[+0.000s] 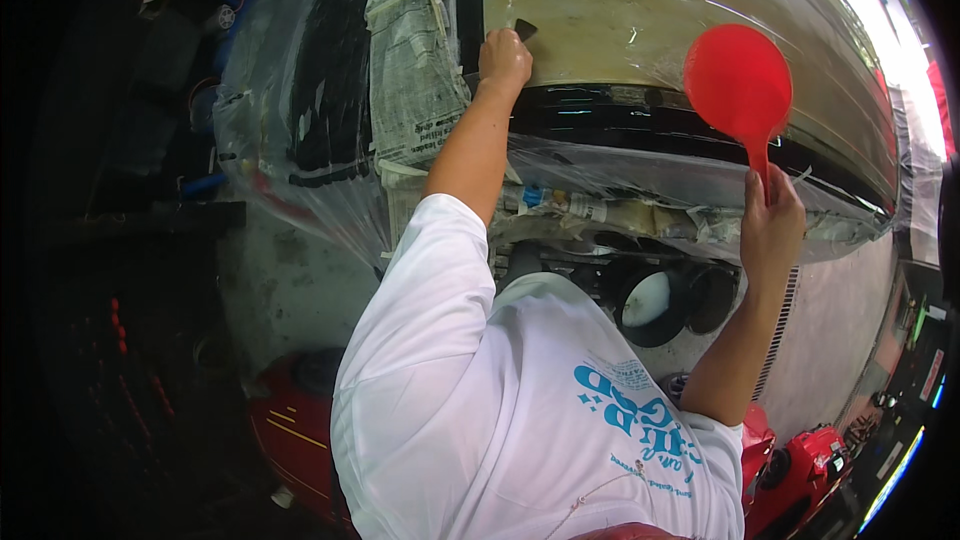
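Note:
My left hand (507, 58) is closed on a small dark flat piece that looks like sandpaper (526, 30). Its corner sticks out past my fingers, over the gold-beige car panel (600, 10). That hand is at the panel's left end, next to the newspaper masking (415, 90). In my right hand (775, 218) is the handle of a red plastic dipper (738, 80), its round bowl above the right part of the panel. What the bowl holds, if anything, cannot be seen. The panel looks wet and shiny, with a glossy black strip (600, 115) along its near edge.
Clear plastic film (300, 140) covers the car at the left and hangs below the panel. A dark bucket (650, 305) with something whitish inside stands on the floor near my body. Red vehicle parts (820, 465) lie at the lower right, beyond a floor drain grate (775, 340).

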The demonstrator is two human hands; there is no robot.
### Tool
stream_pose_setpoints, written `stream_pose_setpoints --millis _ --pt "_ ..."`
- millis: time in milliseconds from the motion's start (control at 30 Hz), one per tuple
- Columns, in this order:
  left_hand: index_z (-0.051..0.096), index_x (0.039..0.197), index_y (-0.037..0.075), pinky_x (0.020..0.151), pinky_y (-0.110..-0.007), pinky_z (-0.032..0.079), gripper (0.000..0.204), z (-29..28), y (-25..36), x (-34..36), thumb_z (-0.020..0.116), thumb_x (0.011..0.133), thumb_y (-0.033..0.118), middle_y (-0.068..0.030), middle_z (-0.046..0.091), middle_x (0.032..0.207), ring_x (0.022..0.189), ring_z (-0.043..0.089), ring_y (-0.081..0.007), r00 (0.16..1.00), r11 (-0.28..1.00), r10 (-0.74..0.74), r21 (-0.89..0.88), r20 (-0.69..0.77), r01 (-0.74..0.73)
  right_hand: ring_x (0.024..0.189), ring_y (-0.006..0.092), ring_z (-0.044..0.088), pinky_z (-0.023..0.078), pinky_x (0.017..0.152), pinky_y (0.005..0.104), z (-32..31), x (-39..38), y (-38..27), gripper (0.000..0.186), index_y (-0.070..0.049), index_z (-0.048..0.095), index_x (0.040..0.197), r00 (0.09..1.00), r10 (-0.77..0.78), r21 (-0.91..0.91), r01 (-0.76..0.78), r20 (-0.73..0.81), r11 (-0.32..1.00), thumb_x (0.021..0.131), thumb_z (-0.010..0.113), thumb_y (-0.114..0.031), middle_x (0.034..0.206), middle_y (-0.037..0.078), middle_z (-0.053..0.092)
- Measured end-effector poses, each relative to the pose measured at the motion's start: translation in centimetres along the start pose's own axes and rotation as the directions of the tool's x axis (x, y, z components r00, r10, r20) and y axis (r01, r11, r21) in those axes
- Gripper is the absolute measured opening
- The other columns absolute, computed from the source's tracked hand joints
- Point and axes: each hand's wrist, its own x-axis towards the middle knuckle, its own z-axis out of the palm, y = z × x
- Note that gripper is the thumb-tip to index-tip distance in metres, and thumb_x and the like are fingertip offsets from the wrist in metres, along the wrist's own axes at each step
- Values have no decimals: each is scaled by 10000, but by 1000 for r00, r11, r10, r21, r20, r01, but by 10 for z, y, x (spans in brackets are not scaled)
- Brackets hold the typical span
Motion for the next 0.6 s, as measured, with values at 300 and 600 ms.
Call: stream_pose_setpoints --millis 300,600 --pt "703 810 24 609 -355 543 140 -49 -117 13 815 795 107 -96 715 757 642 668 -198 952 868 -264 -468 -154 165 675 52 476 351 587 237 -28 5 37 354 51 725 1212 957 277 253 -288 80 923 1030 687 -251 779 -25 592" --pt "754 1124 10 873 -471 575 353 -105 -170 -45 769 821 189 -236 774 1001 983 763 -383 865 848 -494 -265 -82 459 776 127 619 499 736 289 -36 11 58 322 62 699 1249 995 100 55 -100 -6 993 1031 675 -173 899 65 715"
